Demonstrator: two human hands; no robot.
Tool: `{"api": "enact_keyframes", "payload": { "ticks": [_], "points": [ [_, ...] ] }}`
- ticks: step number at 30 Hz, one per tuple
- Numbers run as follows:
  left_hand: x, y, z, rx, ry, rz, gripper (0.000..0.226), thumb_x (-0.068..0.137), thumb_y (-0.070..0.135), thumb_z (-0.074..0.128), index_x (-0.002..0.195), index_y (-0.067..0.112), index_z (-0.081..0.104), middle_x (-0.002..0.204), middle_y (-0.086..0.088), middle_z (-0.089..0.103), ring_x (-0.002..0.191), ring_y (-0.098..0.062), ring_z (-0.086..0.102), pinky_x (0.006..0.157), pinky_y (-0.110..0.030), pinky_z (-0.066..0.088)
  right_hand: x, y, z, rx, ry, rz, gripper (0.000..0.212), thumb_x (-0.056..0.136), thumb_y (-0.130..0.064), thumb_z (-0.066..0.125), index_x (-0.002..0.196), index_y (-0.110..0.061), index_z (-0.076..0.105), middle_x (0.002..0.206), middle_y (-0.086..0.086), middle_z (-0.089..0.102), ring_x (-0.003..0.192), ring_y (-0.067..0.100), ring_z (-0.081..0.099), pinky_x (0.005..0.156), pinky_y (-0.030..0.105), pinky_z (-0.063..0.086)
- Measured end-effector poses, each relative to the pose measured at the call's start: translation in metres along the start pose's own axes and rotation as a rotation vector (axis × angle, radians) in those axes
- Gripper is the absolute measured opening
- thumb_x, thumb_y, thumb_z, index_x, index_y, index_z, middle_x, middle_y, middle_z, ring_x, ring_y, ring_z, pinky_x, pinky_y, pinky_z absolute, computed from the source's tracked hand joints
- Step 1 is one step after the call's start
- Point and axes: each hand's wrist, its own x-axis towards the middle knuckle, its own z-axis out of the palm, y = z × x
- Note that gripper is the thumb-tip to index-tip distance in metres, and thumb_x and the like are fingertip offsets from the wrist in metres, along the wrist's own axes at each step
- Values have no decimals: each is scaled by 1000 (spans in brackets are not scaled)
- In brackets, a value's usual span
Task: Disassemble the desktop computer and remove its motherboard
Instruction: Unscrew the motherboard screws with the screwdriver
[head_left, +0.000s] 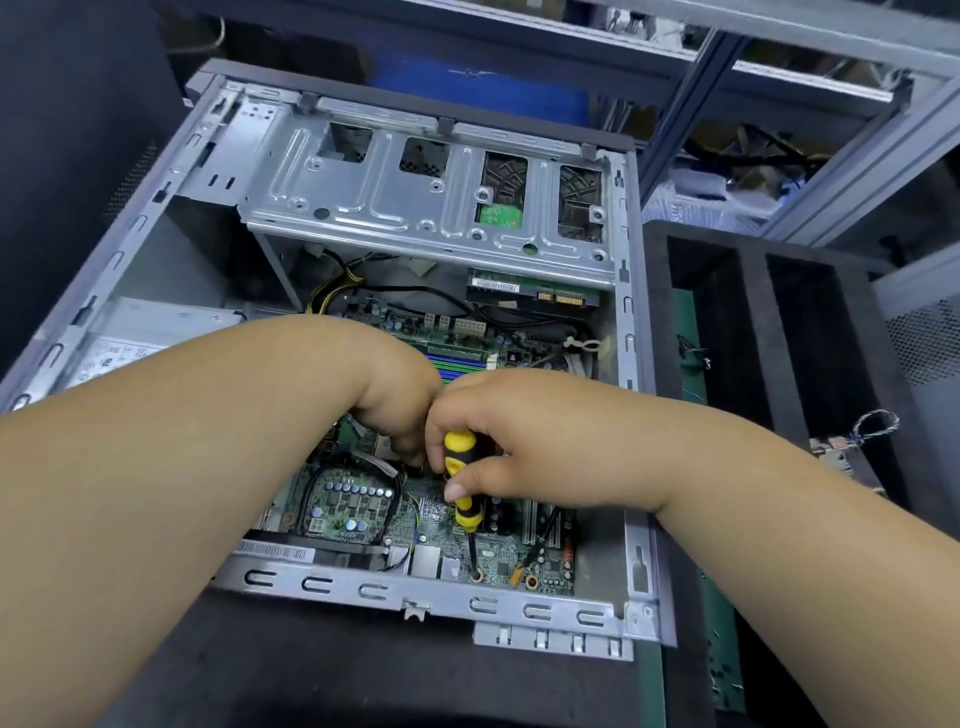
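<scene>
Both hands are working low in the open case right now, so we're going near to far. Closest to us, the screwdriver is standing nearly upright, its long axis running from the right hand straight down to a brass-ringed screw hole at the near edge of the motherboard. So the screw is sitting directly below the fingers, and the right hand is the one doing the job. We're gripping the rubbery yellow-and-black handle with fingers curled round it and the thumb pressing across the front. The shaft is thin dark steel.

Our left hand is tucked just beside the right one, knuckles touching it, fingers curled down toward the board; we can't tell what they're pinching, if anything.

The green board, bumpy with capacitors and slots, is lying flat on the floor of the bare stamped-metal chassis. Further back we're looking at blue and green RAM slots, loose black cables, then the ribbed silver drive cage spanning the far end.
</scene>
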Motion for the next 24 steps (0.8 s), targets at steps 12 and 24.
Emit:
{"api": "enact_keyframes", "payload": {
  "ticks": [12,24],
  "points": [
    [3,-1,0,9,-15,-29,29,88,28,66,115,19,65,89,4,56,83,-15,49,75,-23,38,-5,-3,-1,-95,-34,5,21,88,-30,67,108,-27,63,98,-15,46,90,7,45,68,27,30],
    [4,-2,-1,-81,-13,-40,17,86,12,64,103,16,64,66,15,50,54,0,40,44,-9,30,-23,-14,4,-456,8,-42,28,100,-50,30,91,-25,39,85,-8,47,89,23,56,93,41,42]
  ]
}}
